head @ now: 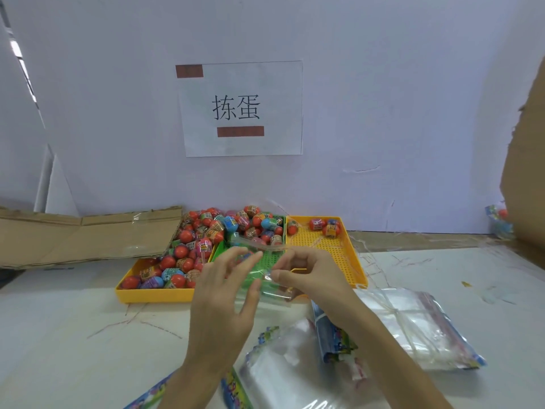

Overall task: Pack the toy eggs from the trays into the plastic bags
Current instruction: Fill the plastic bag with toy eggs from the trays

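- Holding a clear plastic bag (259, 286) up over the green tray (267, 256), in the middle of the table.
- Pinching the bag's edge with the right hand (309, 276), fingers curled on it.
- Touching the bag's other side with the left hand (225, 293), fingers straight and spread.
- Lying heaped in the left yellow tray (153, 293) and the back of the green one: toy eggs (188, 252).
- Sitting in the right yellow tray (333, 255): a few more eggs.
- Lying near, on the white table (67, 335): stacks of empty bags (413, 323).
- Hanging on the wall behind: a paper sign (240, 109).
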A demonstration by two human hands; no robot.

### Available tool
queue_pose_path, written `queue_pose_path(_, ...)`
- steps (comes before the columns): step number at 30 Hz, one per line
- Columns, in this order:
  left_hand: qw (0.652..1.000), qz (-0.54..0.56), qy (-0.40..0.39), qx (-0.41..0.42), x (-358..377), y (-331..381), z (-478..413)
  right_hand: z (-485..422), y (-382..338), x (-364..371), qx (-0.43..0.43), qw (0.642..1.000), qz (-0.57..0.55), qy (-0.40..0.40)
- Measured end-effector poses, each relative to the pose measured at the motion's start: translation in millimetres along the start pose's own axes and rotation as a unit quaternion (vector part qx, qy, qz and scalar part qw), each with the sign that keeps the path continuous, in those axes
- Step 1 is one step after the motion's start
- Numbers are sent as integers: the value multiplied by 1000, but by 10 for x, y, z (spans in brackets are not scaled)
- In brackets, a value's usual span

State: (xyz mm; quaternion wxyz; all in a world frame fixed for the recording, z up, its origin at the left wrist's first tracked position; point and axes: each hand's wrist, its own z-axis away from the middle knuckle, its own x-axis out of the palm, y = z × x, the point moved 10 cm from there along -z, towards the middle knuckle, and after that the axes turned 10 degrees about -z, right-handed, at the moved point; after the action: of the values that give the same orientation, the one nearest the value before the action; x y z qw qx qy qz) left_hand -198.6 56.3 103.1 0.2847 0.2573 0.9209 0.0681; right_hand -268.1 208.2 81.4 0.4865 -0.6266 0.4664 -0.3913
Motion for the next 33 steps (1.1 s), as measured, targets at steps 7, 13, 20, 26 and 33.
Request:
queue_pose_path(7, 999, -19, -42, 22, 57, 34, 5, 16, 16, 68, 9, 999, 29, -38)
queue_pose_path(13, 996, 44, -70, -14, 79, 16, -3, 20, 42, 98, 15, 998, 47, -45)
queue_pose_path(20, 984, 100, -118, -89, 214, -146, 43, 3, 51, 80, 16, 997, 70, -39)
queue_pose_path(26, 987, 89, -105, -85, 198, -155, 16, -342, -96, -598, 47, 958, 282, 32)
queue_pose_path(33, 993, 81, -61, -58, 95, -58, 5, -1167, 31, -1158, 67, 846, 528, 43)
